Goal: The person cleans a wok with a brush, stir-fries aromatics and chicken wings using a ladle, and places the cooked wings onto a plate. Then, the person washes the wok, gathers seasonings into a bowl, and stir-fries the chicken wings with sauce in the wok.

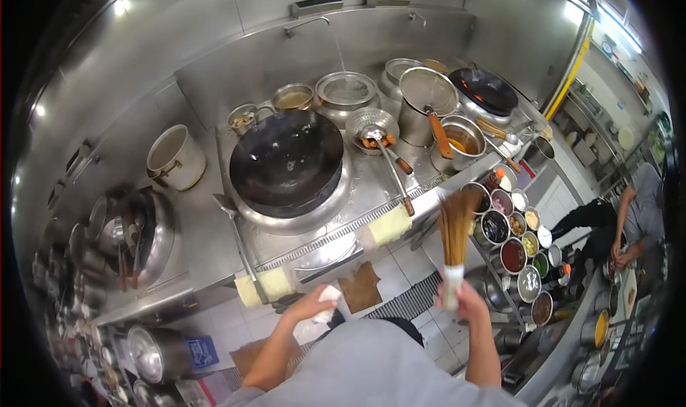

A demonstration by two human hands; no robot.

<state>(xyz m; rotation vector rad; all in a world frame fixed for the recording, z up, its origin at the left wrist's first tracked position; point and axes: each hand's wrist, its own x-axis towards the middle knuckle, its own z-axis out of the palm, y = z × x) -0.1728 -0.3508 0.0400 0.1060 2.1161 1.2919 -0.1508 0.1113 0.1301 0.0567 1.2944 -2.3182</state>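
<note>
My left hand is closed on a folded white cloth, low and left of centre, in front of the stove edge. My right hand grips the pale handle of a bamboo brush, whose bristles point up and look blurred. A large black wok sits on the burner beyond my left hand, its inside dark with a few wet specks. Between wok and brush, a ladle rests in a perforated strainer with browned food pieces.
Folded yellowish cloths lie on the stove's front edge near a long-handled spatula. Water runs from a tap. Sauce and ingredient containers stand at right, pots behind. Another person works at far right.
</note>
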